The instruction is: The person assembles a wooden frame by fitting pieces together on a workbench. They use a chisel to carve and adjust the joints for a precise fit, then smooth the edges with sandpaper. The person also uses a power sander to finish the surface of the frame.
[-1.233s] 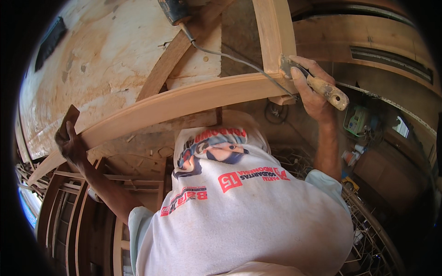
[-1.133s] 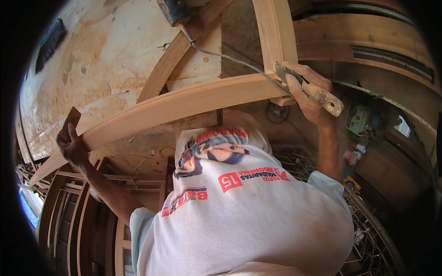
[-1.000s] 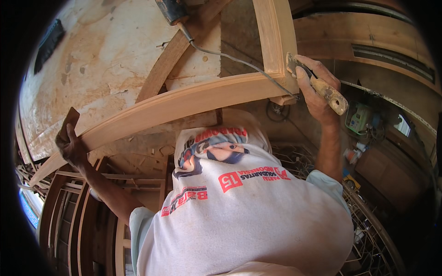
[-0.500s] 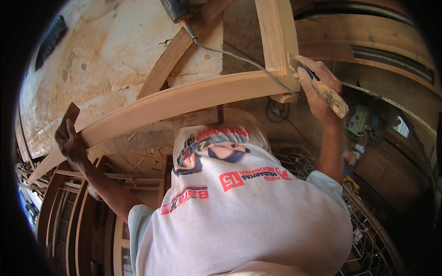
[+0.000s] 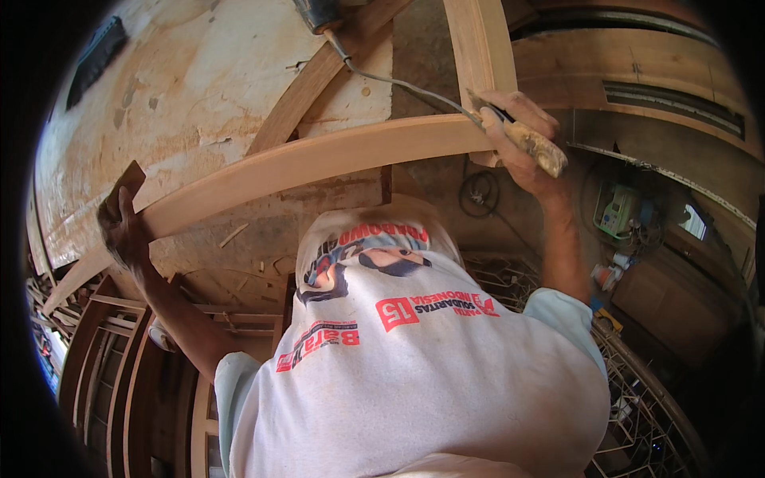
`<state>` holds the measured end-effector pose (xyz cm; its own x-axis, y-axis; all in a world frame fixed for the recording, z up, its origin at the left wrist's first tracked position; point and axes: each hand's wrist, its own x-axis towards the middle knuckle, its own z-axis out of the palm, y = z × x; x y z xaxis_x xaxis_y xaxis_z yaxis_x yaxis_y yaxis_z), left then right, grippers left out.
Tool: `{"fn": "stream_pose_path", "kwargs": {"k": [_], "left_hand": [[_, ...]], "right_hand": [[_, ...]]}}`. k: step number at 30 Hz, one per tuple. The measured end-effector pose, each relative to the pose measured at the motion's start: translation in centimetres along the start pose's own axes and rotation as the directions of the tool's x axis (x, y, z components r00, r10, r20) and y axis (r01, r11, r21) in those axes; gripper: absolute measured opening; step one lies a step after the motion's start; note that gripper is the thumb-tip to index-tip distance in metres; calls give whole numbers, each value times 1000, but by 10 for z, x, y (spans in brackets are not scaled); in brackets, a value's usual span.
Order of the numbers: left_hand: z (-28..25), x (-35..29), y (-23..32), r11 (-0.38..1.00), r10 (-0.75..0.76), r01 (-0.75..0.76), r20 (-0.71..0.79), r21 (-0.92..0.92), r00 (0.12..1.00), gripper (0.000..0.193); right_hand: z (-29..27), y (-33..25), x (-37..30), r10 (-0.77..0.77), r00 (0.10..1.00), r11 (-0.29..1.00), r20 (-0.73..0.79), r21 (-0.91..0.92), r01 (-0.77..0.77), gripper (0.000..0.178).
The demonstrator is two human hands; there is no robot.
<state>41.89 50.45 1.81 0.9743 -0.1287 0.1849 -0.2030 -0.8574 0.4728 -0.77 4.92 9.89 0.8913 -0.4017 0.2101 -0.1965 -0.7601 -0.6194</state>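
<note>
Pale tan curved wooden rail [image 5: 319,163]

The left hand [image 5: 121,231] grips the curved wooden rail [image 5: 311,163] at its left end, the right hand [image 5: 518,135] (holding a tool [image 5: 530,143]) at its right end.

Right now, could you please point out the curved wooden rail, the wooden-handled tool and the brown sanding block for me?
curved wooden rail [image 5: 319,163], head view, on the middle of its broad face.
wooden-handled tool [image 5: 535,148], head view, on its handle in the right hand.
brown sanding block [image 5: 127,182], head view, on its upper corner above the left hand.
</note>
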Motion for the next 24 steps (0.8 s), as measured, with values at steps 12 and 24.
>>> {"fn": "stream_pose_path", "kwargs": {"k": [12,24], "left_hand": [[21,44,-2,968,247,-222,296,-114,923,42],[35,10,95,811,465,-535,294,235,835,51]], "right_hand": [[-14,-23,-33,286,938,958,-198,80,-275,26],[-30,0,-38,254,954,967,-156,47,-250,27]]}}
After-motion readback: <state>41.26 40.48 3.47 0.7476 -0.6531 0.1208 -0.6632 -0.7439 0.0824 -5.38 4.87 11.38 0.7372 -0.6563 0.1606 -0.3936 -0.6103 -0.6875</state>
